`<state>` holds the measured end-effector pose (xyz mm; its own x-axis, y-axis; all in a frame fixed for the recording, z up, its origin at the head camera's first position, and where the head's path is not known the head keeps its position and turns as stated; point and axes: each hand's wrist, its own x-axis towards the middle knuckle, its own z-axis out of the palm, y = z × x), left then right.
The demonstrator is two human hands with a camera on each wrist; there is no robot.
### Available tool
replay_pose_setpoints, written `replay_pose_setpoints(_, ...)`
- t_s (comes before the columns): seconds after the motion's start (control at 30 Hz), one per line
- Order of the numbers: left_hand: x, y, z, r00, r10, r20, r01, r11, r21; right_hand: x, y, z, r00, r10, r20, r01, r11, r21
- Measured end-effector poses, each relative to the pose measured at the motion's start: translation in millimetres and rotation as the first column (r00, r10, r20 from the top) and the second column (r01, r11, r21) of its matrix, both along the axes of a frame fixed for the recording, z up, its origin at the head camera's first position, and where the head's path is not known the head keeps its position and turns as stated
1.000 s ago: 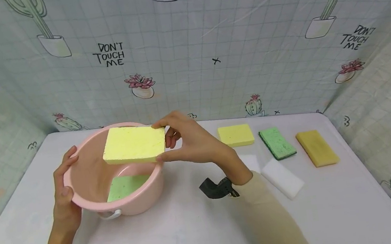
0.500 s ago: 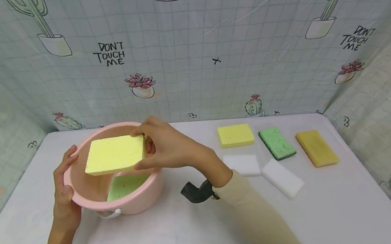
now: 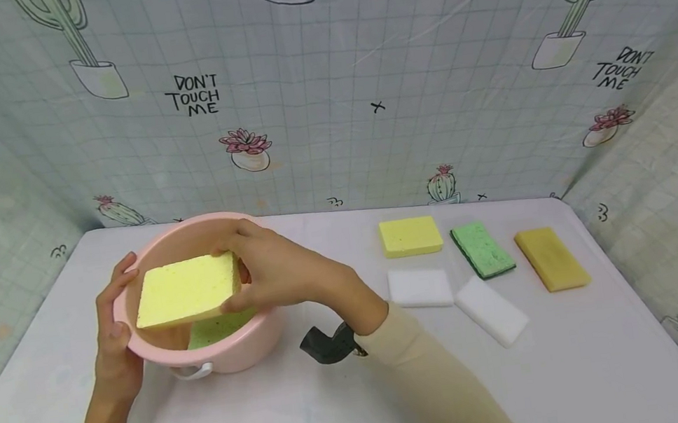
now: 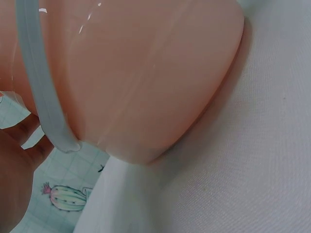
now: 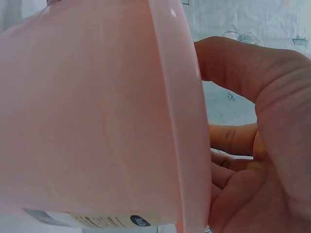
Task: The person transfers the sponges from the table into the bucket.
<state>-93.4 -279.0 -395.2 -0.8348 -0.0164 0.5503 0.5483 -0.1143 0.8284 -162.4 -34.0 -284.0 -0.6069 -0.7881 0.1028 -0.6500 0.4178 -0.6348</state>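
Gripping a yellow sponge (image 3: 186, 290) above the pink basin (image 3: 262, 337), the right hand (image 3: 276, 272) lowers it; left hand (image 3: 110, 324) clasps the rim. 1 green sponge (image 3: 217, 331) lies inside, 5 sponges wait right of the basin.

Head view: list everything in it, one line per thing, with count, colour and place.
basin: 1, pink, left on the table
sponge in hand: 1, pale yellow, over the basin
sponge in basin: 1, light green, on the basin floor
yellow sponge: 1, right of the basin
green sponge: 1, dark-backed, right of the yellow sponge
mustard sponge: 1, farthest right
white sponges: 2, in front of the coloured row
table: 1, white
backdrop: cactus print, pale blue
left hand: grips the basin rim
right hand: pinches the sponge in hand
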Motion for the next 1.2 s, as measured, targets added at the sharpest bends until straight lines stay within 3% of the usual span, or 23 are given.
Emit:
replay_pose_setpoints(0.37,1.5,-0.9,-0.8,1.0,0.005,-0.001,-0.005,1.0,-0.008,2.8,-0.1,-1.0,0.999,0.035,0.001,-0.035,0.999,-0.027)
replay_pose_setpoints(1.2,0.5,0.3,0.2,1.0,-0.009,-0.002,0.009,1.0,-0.006,1.7,1.2,-1.9,0.998,-0.045,-0.054,0.045,0.999,-0.009)
